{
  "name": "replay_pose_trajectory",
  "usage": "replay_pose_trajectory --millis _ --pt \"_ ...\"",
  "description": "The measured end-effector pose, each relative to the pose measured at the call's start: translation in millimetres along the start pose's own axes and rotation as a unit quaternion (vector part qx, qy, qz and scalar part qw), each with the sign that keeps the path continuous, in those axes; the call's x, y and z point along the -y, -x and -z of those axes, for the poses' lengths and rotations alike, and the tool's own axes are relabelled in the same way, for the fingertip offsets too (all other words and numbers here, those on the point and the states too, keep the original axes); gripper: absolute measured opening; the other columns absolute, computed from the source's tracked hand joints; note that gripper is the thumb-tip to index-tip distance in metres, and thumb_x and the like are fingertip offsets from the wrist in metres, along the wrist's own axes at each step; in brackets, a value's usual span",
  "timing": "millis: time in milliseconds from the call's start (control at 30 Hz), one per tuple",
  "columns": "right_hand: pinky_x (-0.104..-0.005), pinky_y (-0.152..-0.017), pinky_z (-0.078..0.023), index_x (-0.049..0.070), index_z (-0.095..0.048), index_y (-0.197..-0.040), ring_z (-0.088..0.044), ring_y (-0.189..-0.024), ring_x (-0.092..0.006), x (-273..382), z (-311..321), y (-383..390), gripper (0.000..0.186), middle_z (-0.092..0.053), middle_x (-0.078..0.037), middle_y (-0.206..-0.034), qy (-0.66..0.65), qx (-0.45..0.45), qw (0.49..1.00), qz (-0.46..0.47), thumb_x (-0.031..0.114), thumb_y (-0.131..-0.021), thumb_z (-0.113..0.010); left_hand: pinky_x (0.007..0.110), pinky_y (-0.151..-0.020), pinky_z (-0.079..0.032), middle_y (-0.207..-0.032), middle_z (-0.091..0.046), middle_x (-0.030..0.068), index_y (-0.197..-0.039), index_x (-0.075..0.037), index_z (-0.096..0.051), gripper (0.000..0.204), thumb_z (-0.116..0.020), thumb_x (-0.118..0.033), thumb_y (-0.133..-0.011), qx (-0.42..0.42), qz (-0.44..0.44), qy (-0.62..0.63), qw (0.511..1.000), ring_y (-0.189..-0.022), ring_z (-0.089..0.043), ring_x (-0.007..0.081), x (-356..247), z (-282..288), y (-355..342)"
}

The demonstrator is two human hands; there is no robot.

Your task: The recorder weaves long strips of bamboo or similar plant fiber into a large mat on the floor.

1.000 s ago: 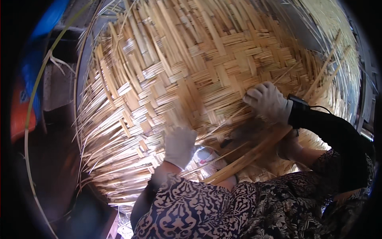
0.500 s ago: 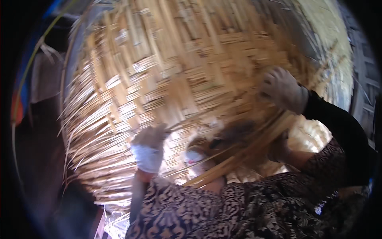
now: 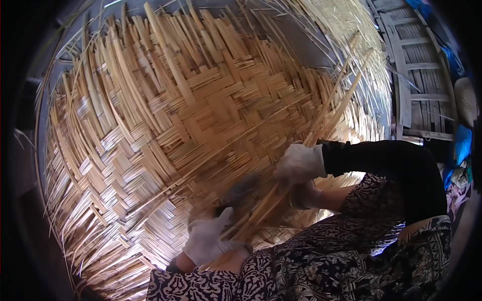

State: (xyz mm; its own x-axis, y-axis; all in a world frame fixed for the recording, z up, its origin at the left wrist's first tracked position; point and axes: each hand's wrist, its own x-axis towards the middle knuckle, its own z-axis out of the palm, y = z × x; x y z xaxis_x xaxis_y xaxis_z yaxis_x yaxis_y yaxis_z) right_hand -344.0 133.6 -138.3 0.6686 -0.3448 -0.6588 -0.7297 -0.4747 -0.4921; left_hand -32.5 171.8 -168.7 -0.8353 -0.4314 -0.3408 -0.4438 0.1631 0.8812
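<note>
My white-gloved left hand (image 3: pixel 207 242) is low in the picture, beside the near end of a bundle of split strips (image 3: pixel 262 209). Its thumb stands up, apart from the fingers, which point right near the strips. To its right, my gloved right hand (image 3: pixel 301 163) is closed around the bundle, and the long strips rise beyond it to the upper right. Beneath both hands spreads a large woven mat (image 3: pixel 211 120) of pale flat strips in a stepped pattern. Between the hands sits a dark blurred shape (image 3: pixel 240 191) that I cannot make out.
Loose strip ends fringe the mat at its far and left sides. A pale pile of strips (image 3: pixel 346 20) lies at the far right, beside a wooden slatted frame (image 3: pixel 419 65). Blue plastic (image 3: pixel 463 143) is at the right edge. My patterned clothing (image 3: pixel 331 251) covers my lap.
The view has swung, bringing the slatted frame further into sight. My right hand has come down onto the strip bundle, whose far end now points up. My left hand has moved lower, to the bundle's near end.
</note>
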Motion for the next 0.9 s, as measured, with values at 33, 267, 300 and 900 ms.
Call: replay_pose_trajectory --millis 33,267,300,900 --pt "-0.0366 -0.055 -0.046 0.017 -0.061 -0.079 -0.059 -0.064 -0.0238 5.1 3.9 4.1 0.018 -0.058 -0.004 -0.067 -0.007 0.012 1.0 -0.026 0.033 -0.071 -0.058 0.03 -0.07 -0.044 -0.086 -0.059 0.0146 -0.117 0.001 -0.046 0.063 -0.065 -0.037 -0.07 0.043 0.017 0.051 0.998 -0.076 -0.058 0.0227 -2.5 -1.7 -0.7" --pt "-0.0324 -0.063 -0.046 0.012 -0.06 -0.075 -0.057 -0.079 -0.0192 11.2 9.7 -0.9 0.011 -0.057 0.0 -0.082 0.161 -0.191 0.968 -0.005 0.014 -0.065 -0.057 0.031 -0.069 -0.047 -0.092 -0.062 0.0141 -0.102 -0.001 -0.057 0.036 -0.062 -0.028 -0.078 0.024 0.01 0.292 0.956 -0.082 -0.06 0.024 26.1 -4.1 7.6" --pt "-0.0324 -0.063 -0.046 0.012 -0.06 -0.075 -0.057 -0.079 -0.0192 10.2 9.3 1.2 0.011 -0.057 0.0 -0.082 0.161 -0.192 0.968 -0.006 0.014 -0.065 -0.057 0.03 -0.068 -0.047 -0.089 -0.062 0.0128 -0.097 -0.001 -0.059 0.031 -0.061 -0.026 -0.079 0.032 0.084 0.267 0.959 -0.079 -0.06 0.0223 20.0 3.5 4.9" --pt "-0.0331 -0.062 -0.044 0.017 -0.061 -0.082 -0.056 -0.073 -0.0194 -36.5 2.0 62.4 0.011 -0.059 -0.002 -0.081 0.163 -0.095 0.98 -0.064 0.024 -0.074 -0.057 0.037 -0.065 -0.046 -0.078 -0.061 0.0149 -0.087 -0.008 -0.06 0.025 -0.056 -0.029 -0.075 0.003 0.191 0.003 0.982 -0.076 -0.058 0.0313 -5.9 12.4 2.2"
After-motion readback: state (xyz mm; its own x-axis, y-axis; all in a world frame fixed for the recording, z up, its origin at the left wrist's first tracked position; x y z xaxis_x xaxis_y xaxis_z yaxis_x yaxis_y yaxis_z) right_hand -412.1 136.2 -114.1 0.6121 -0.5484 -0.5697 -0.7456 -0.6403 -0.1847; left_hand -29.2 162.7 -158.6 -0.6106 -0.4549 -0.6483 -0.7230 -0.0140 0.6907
